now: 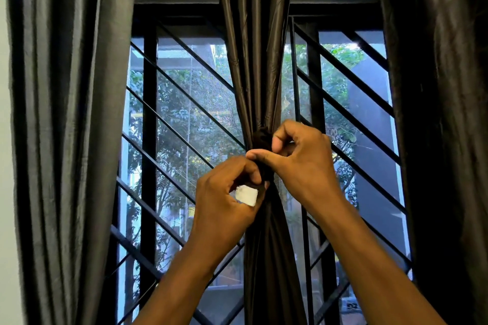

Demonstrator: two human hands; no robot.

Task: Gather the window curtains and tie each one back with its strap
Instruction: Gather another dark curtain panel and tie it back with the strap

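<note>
Behind the barred window (pixel 184 119) hangs the upright middle curtain (pixel 253 60), its dark strap (pixel 262 137) cinched mid-height, pinched by the right hand (pixel 298 155) above, left hand (pixel 227 198) gripping its white-tabbed end below.

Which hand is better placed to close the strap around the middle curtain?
Probably the left hand: it holds the strap's white tab beside the gathered middle curtain. The right hand pinches the dark strap, steadying it.
</note>
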